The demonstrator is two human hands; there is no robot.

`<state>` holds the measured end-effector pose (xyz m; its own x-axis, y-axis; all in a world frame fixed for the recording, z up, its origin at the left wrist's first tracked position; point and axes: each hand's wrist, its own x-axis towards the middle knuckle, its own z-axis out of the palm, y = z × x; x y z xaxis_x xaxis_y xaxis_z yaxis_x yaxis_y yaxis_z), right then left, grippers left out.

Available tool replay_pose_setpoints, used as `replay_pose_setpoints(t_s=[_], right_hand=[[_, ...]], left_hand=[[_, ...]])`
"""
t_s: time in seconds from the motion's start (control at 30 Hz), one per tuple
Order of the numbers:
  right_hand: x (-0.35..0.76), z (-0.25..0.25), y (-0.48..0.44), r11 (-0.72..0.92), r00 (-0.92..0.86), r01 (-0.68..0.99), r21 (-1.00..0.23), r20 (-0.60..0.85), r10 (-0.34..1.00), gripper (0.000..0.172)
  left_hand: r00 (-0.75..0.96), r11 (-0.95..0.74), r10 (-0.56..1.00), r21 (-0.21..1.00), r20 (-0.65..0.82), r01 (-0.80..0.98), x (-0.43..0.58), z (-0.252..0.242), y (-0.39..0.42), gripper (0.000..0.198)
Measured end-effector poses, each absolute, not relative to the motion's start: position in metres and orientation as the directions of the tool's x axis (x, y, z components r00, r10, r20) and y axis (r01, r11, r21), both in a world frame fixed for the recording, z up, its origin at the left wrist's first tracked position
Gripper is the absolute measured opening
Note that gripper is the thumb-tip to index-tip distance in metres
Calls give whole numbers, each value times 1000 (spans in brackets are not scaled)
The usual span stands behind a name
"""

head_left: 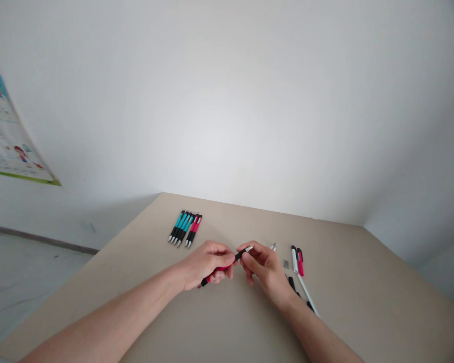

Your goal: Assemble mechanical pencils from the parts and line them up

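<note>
Over the middle of the table, a red and black pen (239,255) slants up to the right, silver tip outermost. Fingers of my left hand (206,262) are wrapped round its red barrel, and the black end pokes out below them. My right hand (265,268) pinches the black front section near the silver tip. Part of the barrel is hidden by the fingers.
Turquoise and black pens (179,227) lie in a row at the back left, beside red and black pens (193,231). Right of my right hand lie a white pen barrel (294,258), a red barrel (300,262), small springs (286,264), black parts (291,284) and a thin white refill (307,295).
</note>
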<state>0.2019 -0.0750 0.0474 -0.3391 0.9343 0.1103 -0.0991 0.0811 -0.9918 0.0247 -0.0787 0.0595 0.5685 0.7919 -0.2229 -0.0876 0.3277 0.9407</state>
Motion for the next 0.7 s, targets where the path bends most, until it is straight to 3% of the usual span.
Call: replay_pose_setpoints(t_s=[0.57,0.7], right_hand=[[203,46,-72,74,-325,79,-994,44,945,38],[203,47,-73,104,-366,27,-994,87,927,37]], left_hand=[[589,345,758,939,-280,3,24,62,-78,35],[598,357,743,934,-301,26,24,63,-78,39]])
